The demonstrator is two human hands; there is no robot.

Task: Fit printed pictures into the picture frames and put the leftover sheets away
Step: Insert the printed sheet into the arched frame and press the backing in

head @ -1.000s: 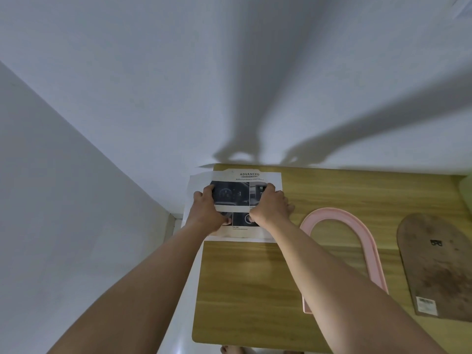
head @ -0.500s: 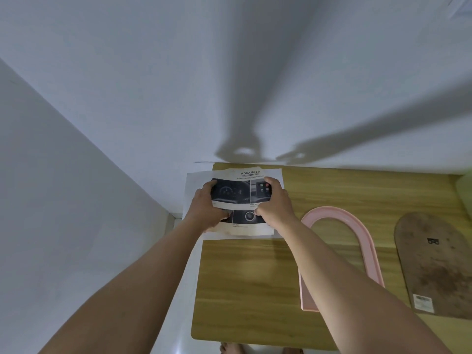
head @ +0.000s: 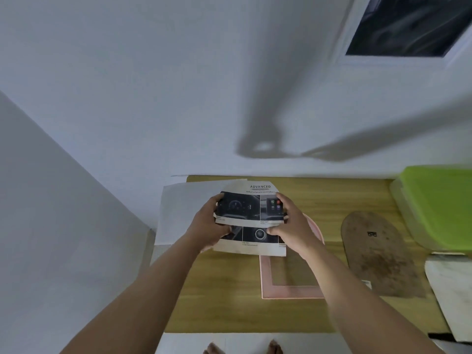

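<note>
Wooden table (head: 224,290) meets white wall (head: 178,85) corner.

Both forearms are bare, with no sleeves reaching the wrists; the left hand (head: 208,226) and right hand (head: 293,226) seem ringless (blurry view); toes bare.

Pink frame (head: 291,290) top hidden behind printed sheet (head: 251,221)

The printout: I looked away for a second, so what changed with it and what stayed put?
Both hands, left hand and right hand, kept their grip on the printout and carried it right, so it now overlaps the arched top of the pink frame. A blank sheet it had covered now lies exposed. The frame and the brown backing board stayed where they were on the table.
</note>
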